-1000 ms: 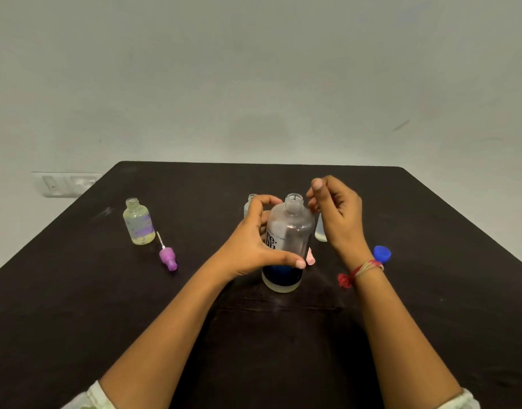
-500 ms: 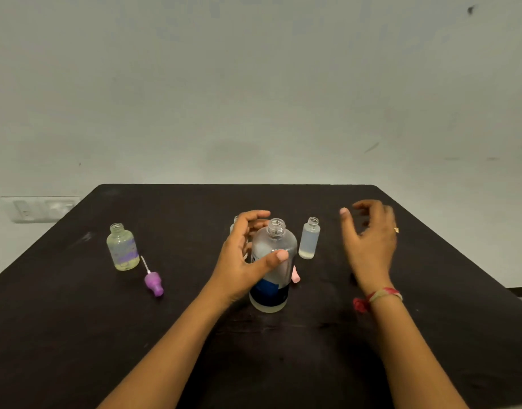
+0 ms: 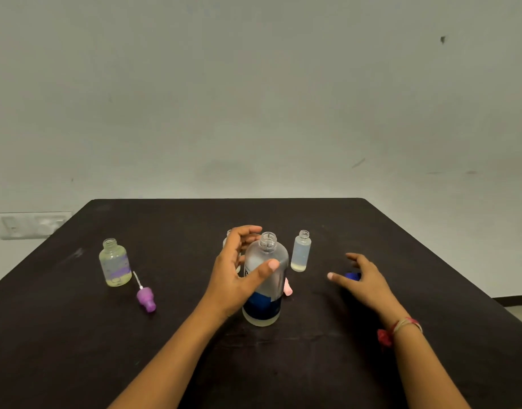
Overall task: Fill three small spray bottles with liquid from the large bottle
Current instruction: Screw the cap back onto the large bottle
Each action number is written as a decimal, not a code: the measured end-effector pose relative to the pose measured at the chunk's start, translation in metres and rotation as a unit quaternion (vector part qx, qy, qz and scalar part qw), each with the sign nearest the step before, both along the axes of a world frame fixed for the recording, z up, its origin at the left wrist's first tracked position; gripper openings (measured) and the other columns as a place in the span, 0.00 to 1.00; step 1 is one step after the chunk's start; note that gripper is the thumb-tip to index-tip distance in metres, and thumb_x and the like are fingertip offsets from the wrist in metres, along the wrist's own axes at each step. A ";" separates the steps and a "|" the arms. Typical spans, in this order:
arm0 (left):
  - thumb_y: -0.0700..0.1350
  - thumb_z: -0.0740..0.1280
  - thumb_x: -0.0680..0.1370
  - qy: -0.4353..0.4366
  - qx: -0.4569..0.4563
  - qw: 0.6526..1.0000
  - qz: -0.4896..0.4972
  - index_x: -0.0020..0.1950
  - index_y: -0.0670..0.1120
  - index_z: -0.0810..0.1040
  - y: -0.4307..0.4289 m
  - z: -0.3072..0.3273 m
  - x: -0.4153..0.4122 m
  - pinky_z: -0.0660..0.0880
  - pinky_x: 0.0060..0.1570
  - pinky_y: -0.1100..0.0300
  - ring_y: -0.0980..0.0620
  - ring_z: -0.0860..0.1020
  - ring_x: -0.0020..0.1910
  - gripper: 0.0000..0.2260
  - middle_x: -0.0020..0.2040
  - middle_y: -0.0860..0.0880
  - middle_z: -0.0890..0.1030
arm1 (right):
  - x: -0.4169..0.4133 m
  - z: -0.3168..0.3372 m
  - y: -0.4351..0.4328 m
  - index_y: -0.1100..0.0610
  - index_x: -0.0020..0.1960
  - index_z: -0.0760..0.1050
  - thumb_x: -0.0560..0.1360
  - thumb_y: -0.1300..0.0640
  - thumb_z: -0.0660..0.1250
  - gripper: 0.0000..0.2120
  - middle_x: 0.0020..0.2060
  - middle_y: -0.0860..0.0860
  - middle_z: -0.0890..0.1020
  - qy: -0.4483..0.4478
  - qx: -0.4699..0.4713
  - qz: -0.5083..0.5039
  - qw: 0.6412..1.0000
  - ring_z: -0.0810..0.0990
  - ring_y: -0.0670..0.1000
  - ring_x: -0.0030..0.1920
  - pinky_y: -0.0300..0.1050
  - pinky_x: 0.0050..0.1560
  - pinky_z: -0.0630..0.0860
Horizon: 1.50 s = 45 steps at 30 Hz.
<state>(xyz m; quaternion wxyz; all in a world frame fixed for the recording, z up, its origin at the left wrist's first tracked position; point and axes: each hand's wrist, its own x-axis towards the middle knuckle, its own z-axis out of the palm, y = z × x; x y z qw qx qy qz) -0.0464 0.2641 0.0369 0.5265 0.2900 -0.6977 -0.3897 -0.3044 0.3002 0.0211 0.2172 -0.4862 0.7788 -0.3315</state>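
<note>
Grey wall point(image 3: 253, 98) behind, with a socket plate point(image 3: 29, 225) low on the left. Dark bench point(image 3: 253, 364) carries everything.

Big bottle point(image 3: 267, 280) stands upright at mid-bench, uncapped, with a blue label low down and only a thin layer of liquid at the bottom. Left grip point(image 3: 233, 276) wraps it loosely from the left. Thumb lies across the front of the glass and fingers curve round the back by the shoulder; can't tell how firmly they press.

Right grip point(image 3: 364, 280) is palm down, low over the bench, well right of the big bottle. Its fingers are spread and it holds nothing. Blue cap point(image 3: 352, 276) lies just under its fingers, partly hidden; contact can't be told.

Small bottle 1 point(image 3: 115, 262) stands far left, uncapped, yellowish with a purple band. Purple sprayer point(image 3: 146, 301) lies on its side just beside it, dip tube pointing at the bottle.

Small bottle 2 point(image 3: 301, 250) is upright just right of the big bottle, apart from it, uncapped, with a little liquid at the base.

Small bottle 3 point(image 3: 227, 235) is behind the left grip's fingers; only a sliver shows.

Pink sprayer point(image 3: 287, 287) pokes out from behind the big bottle's right side on the bench, mostly blocked.

Red thread band point(image 3: 401, 327) on the right wrist.
</note>
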 end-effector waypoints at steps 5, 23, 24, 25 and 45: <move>0.61 0.70 0.66 -0.006 -0.005 1.000 -0.001 0.61 0.58 0.69 0.000 -0.002 0.000 0.76 0.53 0.64 0.59 0.75 0.60 0.25 0.57 0.64 0.76 | -0.003 -0.002 0.000 0.51 0.69 0.66 0.70 0.53 0.74 0.30 0.62 0.53 0.74 0.055 0.017 0.007 0.998 0.72 0.54 0.63 0.50 0.66 0.69; 0.60 0.70 0.66 -0.016 -0.012 1.000 -0.006 0.61 0.58 0.68 0.005 -0.001 -0.002 0.75 0.53 0.67 0.62 0.75 0.59 0.25 0.56 0.67 0.74 | -0.005 -0.001 0.005 0.49 0.69 0.65 0.68 0.48 0.75 0.33 0.68 0.54 0.60 0.074 0.011 -0.010 0.997 0.62 0.59 0.69 0.54 0.67 0.66; 0.60 0.70 0.66 -0.016 -0.013 1.000 -0.006 0.60 0.59 0.68 0.005 -0.001 -0.002 0.75 0.53 0.66 0.62 0.75 0.59 0.25 0.56 0.67 0.74 | -0.007 -0.001 0.006 0.49 0.69 0.66 0.68 0.47 0.75 0.33 0.67 0.55 0.61 0.073 0.010 -0.024 0.997 0.62 0.59 0.69 0.55 0.67 0.66; 0.61 0.70 0.66 -0.016 -0.013 1.000 -0.005 0.60 0.59 0.68 0.005 -0.001 -0.003 0.75 0.53 0.66 0.62 0.75 0.59 0.25 0.56 0.67 0.74 | -0.009 -0.001 0.006 0.49 0.68 0.66 0.67 0.44 0.75 0.33 0.66 0.54 0.64 0.084 0.020 -0.035 0.996 0.64 0.59 0.68 0.56 0.66 0.68; 0.61 0.70 0.66 -0.014 -0.017 1.000 -0.001 0.60 0.59 0.67 0.007 -0.001 -0.004 0.76 0.54 0.63 0.62 0.75 0.58 0.26 0.55 0.68 0.74 | 0.019 0.015 0.013 0.56 0.41 0.68 0.63 0.49 0.78 0.20 0.33 0.51 0.71 -0.182 -0.197 0.152 0.951 0.69 0.48 0.34 0.38 0.35 0.70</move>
